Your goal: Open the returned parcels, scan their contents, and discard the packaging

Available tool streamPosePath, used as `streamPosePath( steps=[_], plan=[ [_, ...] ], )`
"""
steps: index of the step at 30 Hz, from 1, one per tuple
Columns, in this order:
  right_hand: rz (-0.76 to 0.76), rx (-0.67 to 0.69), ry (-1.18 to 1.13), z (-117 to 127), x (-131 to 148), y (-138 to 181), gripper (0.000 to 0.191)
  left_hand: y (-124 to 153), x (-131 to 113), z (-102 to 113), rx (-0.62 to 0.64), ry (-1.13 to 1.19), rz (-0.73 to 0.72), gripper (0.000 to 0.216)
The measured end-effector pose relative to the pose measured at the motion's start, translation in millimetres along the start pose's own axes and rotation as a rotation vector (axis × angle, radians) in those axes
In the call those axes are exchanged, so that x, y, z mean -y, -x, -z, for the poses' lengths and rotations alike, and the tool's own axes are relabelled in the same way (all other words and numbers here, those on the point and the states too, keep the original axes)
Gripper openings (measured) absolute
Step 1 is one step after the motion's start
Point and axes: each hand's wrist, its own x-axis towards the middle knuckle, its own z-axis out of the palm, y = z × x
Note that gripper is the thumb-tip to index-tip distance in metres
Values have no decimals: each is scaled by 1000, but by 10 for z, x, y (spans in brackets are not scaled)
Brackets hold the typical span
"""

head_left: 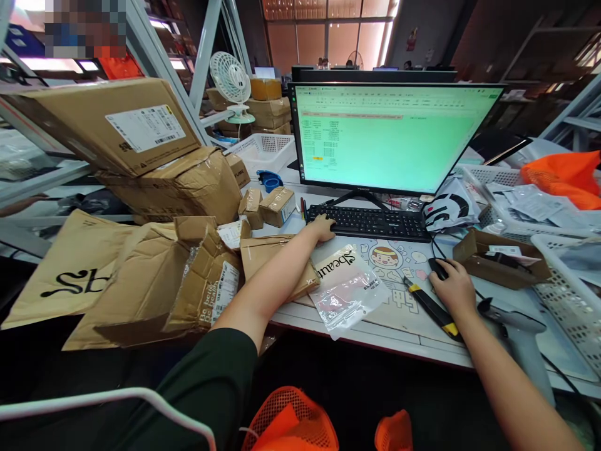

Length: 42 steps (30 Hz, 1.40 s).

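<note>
My left hand (322, 227) rests on the left end of a black keyboard (375, 223), its fingers laid out over the keys. To the right, my right hand (453, 289) is curled over a black computer mouse (437, 268) on the desk. A black and yellow utility knife (425, 302) lies beside that hand. Between my arms is a clear and white plastic pouch (350, 294) with printed lettering. The monitor (389, 141) behind the keyboard shows a spreadsheet on a green background; its text is too small to read.
Stacked cardboard boxes (183, 181) and opened cartons (206, 282) crowd the left. A grey handheld scanner (521, 322) stands by my right forearm. An open brown box (500, 266) and white baskets (568, 307) are at the right. A small fan (231, 78) stands behind.
</note>
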Motion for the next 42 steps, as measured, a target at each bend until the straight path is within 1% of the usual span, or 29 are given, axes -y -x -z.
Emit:
streamPosePath(
  steps=[18, 23, 28, 30, 33, 37, 39, 42],
  plan=[
    [-2, -2, 7, 14, 15, 5, 49, 16, -40, 11, 1, 5, 5, 79],
    [5, -40, -9, 40, 44, -3, 52, 48, -64, 34, -3, 21, 8, 84],
    [-35, 19, 17, 20, 34, -10, 52, 48, -68, 41, 7, 38, 10, 88],
    [-46, 23, 25, 5, 15, -13, 52, 45, -68, 42, 12, 38, 11, 88],
    [-23, 16, 5, -8, -6, -20, 51, 44, -63, 40, 13, 36, 11, 87],
    [28, -28, -43, 5, 6, -28, 51, 30, -69, 29, 7, 24, 14, 85],
    [48, -11, -64, 16, 24, -29, 51, 16, -81, 22, 7, 15, 18, 85],
    [56, 61, -65, 27, 48, -32, 49, 6, -94, 22, 5, 5, 18, 85]
  ],
)
